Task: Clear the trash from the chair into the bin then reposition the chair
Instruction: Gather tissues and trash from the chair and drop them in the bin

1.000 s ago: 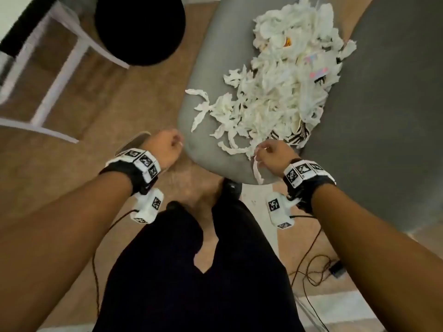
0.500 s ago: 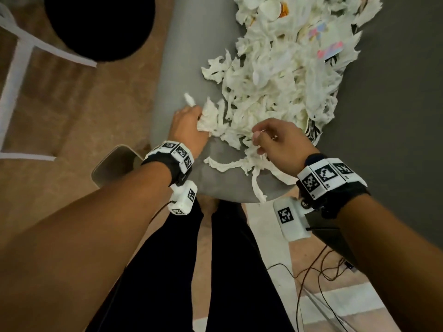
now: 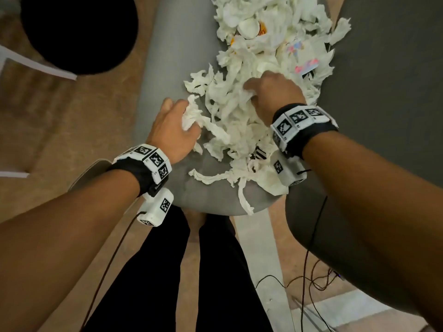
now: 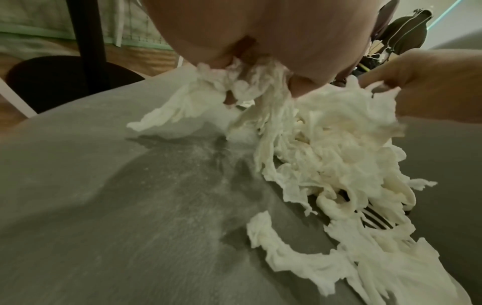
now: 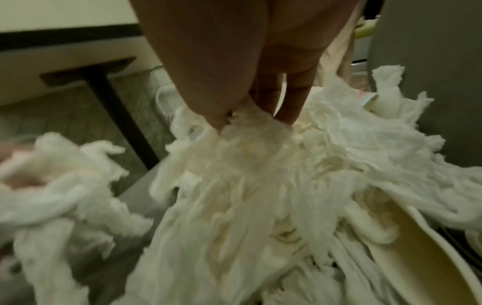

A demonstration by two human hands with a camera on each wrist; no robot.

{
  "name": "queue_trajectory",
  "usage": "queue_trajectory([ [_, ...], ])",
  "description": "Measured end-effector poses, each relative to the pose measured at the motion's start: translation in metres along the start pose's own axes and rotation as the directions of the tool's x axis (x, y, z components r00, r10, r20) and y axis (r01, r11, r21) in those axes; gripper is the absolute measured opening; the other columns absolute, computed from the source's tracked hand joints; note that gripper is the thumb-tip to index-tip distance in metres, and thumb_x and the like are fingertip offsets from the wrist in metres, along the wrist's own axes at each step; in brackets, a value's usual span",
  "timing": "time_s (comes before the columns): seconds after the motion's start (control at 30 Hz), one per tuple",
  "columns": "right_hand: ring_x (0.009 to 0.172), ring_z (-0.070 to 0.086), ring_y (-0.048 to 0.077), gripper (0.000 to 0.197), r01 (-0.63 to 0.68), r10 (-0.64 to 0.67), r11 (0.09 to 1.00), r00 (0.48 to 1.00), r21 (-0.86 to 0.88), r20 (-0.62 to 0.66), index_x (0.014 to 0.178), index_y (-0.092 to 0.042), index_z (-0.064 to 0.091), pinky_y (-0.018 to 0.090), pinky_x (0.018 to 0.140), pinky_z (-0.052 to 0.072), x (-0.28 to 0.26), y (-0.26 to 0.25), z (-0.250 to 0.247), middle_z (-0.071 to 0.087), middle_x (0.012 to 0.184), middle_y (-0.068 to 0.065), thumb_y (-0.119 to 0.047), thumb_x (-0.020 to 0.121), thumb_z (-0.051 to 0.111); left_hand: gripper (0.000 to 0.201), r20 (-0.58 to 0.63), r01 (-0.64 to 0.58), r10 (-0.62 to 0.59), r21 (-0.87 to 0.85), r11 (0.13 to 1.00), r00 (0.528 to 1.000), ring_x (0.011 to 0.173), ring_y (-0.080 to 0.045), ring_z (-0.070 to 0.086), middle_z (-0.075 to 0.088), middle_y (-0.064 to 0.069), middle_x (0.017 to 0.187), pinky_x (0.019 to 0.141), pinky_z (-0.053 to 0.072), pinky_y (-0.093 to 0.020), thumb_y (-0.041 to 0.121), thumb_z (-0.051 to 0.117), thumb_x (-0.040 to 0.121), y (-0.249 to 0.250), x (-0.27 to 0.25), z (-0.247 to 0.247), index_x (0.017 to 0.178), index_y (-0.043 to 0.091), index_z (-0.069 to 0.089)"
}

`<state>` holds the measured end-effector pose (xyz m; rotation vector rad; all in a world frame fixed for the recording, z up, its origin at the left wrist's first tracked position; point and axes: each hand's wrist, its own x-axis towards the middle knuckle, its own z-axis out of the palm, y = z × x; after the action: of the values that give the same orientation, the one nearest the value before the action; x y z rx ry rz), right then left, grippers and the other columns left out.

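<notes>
A heap of torn white tissue trash (image 3: 259, 75) with a few coloured wrappers covers the grey chair seat (image 3: 167, 51). At the heap's left edge my left hand (image 3: 178, 123) grips a wad of tissue (image 3: 189, 117); the left wrist view shows the fingers curled round that tissue (image 4: 234, 82). Deeper in the pile, my right hand (image 3: 268, 92) has its fingers dug into the shreds, pinching a clump of tissue (image 5: 250, 123). Loose strips (image 3: 215, 176) hang over the seat's near edge. A black bin (image 3: 79, 32) stands on the floor to the chair's left.
The chair's dark grey backrest (image 3: 383, 80) rises on the right. White furniture legs (image 3: 40, 65) cross in front of the bin on the brown carpet. Cables (image 3: 309, 281) lie on the floor at the lower right. My legs stand at the seat's near edge.
Both hands have moved forward from the seat's near edge into the pile. The left now holds a bunch of tissue; the right has gone from the front strips to the heap's middle.
</notes>
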<state>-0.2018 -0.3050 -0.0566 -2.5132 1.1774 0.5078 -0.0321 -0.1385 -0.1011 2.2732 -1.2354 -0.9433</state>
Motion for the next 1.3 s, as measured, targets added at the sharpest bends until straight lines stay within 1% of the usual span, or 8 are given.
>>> queue_trajectory([
  [0.13, 0.105, 0.055, 0.040, 0.039, -0.060, 0.080, 0.979, 0.992, 0.193, -0.095, 0.115, -0.001, 0.054, 0.038, 0.076, 0.039, -0.003, 0.012, -0.006, 0.058, 0.113, 0.023, -0.033, 0.105, 0.034, 0.048, 0.004, -0.001, 0.001, 0.023, 1.000, 1.000, 0.091, -0.018, 0.048, 0.044, -0.002, 0.110, 0.081, 0.038, -0.027, 0.051, 0.062, 0.089, -0.010, -0.005, 0.001, 0.115, 0.012, 0.054],
  [0.27, 0.094, 0.047, 0.023, 0.057, -0.076, 0.108, 0.952, 0.990, 0.298, -0.092, 0.109, -0.008, 0.051, 0.032, 0.078, 0.035, -0.013, 0.010, -0.008, 0.048, 0.104, 0.006, -0.062, 0.093, 0.045, 0.050, 0.028, -0.042, 0.041, 0.040, 0.998, 0.999, 0.093, -0.017, 0.047, 0.048, -0.002, 0.110, 0.083, 0.036, -0.027, 0.056, 0.056, 0.092, -0.012, -0.006, -0.001, 0.110, 0.010, 0.058],
  [0.47, 0.090, 0.058, 0.033, 0.052, -0.064, 0.063, 0.959, 0.998, 0.276, 0.015, 0.140, -0.016, 0.032, 0.039, 0.080, 0.050, -0.016, 0.010, 0.001, 0.052, 0.100, 0.015, -0.016, 0.094, 0.056, 0.056, 0.044, -0.124, 0.120, 0.099, 0.987, 0.992, 0.062, -0.025, 0.057, 0.056, -0.002, 0.067, 0.060, 0.042, -0.037, 0.070, 0.033, 0.094, -0.007, 0.014, -0.015, 0.101, 0.017, 0.048],
  [0.7, 0.115, 0.054, 0.037, 0.057, 0.012, -0.013, 1.000, 0.977, 0.008, 0.211, 0.137, -0.019, 0.049, 0.043, 0.094, 0.048, -0.015, 0.008, 0.015, 0.050, 0.123, 0.016, -0.038, 0.087, 0.067, 0.048, 0.175, -0.220, 0.185, 0.210, 0.953, 0.967, 0.075, -0.030, 0.056, 0.054, -0.002, 0.078, 0.074, 0.049, -0.046, 0.060, 0.025, 0.100, -0.003, 0.037, -0.029, 0.114, 0.018, 0.042],
  [0.83, 0.113, 0.052, 0.038, 0.043, 0.017, -0.022, 0.998, 0.996, 0.056, 0.091, 0.128, -0.005, 0.053, 0.042, 0.089, 0.049, -0.015, 0.008, 0.017, 0.046, 0.125, 0.018, -0.021, 0.090, 0.064, 0.044, 0.172, -0.208, 0.168, 0.254, 0.944, 0.971, 0.089, -0.023, 0.050, 0.043, 0.002, 0.109, 0.076, 0.042, -0.037, 0.058, 0.047, 0.093, 0.000, 0.042, -0.027, 0.114, 0.020, 0.042],
  [1.07, 0.076, 0.050, 0.031, 0.047, 0.006, 0.004, 0.977, 0.999, 0.214, -0.045, 0.133, -0.009, 0.033, 0.037, 0.065, 0.042, -0.014, -0.004, -0.005, 0.048, 0.087, 0.009, -0.014, 0.092, 0.055, 0.038, 0.131, -0.182, 0.162, 0.160, 0.970, 0.978, 0.065, -0.024, 0.057, 0.058, -0.004, 0.078, 0.058, 0.042, -0.034, 0.051, 0.050, 0.096, 0.024, 0.053, -0.024, 0.109, 0.015, 0.043],
  [1.17, 0.090, 0.056, 0.034, 0.050, 0.052, -0.038, 0.979, 0.997, 0.197, -0.073, 0.137, -0.018, 0.038, 0.042, 0.075, 0.049, -0.015, -0.006, -0.012, 0.052, 0.105, 0.012, -0.030, 0.091, 0.053, 0.024, 0.128, -0.186, 0.170, 0.132, 0.974, 0.977, 0.060, -0.028, 0.061, 0.061, -0.004, 0.072, 0.059, 0.050, -0.037, 0.042, 0.046, 0.099, 0.026, 0.052, -0.031, 0.114, 0.024, 0.044],
  [1.3, 0.104, 0.056, 0.032, 0.077, -0.078, 0.079, 0.991, 0.997, 0.111, -0.007, 0.128, -0.018, 0.045, 0.044, 0.081, 0.050, -0.014, -0.007, -0.023, 0.050, 0.122, 0.010, -0.076, 0.078, 0.046, 0.018, 0.070, -0.178, 0.172, 0.086, 0.980, 0.983, 0.071, -0.019, 0.062, 0.065, 0.006, 0.073, 0.065, 0.047, -0.031, 0.047, 0.058, 0.088, 0.028, 0.048, -0.043, 0.079, 0.032, 0.055],
])
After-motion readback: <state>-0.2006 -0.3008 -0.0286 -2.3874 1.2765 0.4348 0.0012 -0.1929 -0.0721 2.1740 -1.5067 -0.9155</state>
